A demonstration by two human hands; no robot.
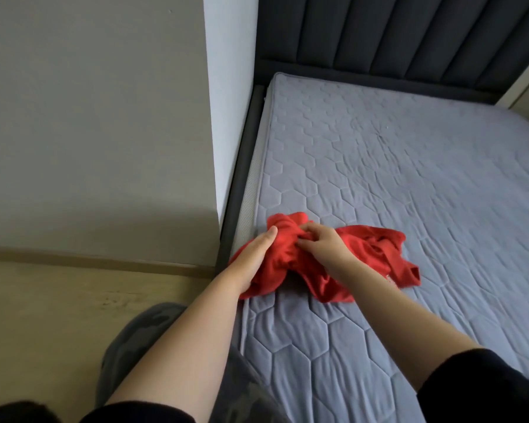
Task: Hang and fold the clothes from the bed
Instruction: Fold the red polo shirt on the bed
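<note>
One garment — in left hand, right hand

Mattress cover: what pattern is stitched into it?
Quilted hexagons on the grey mattress cover, clearest in the head view.

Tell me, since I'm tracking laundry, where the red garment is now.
Head view: the red garment lies bunched at the left edge of the mattress, held by the left hand and right hand.

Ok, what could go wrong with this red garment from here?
The red garment is twisted in a bunch; pulling from where the right hand pinches may tighten the tangle. It also sits at the mattress edge, held by the left hand, so a loose part could slide off toward the floor.
</note>
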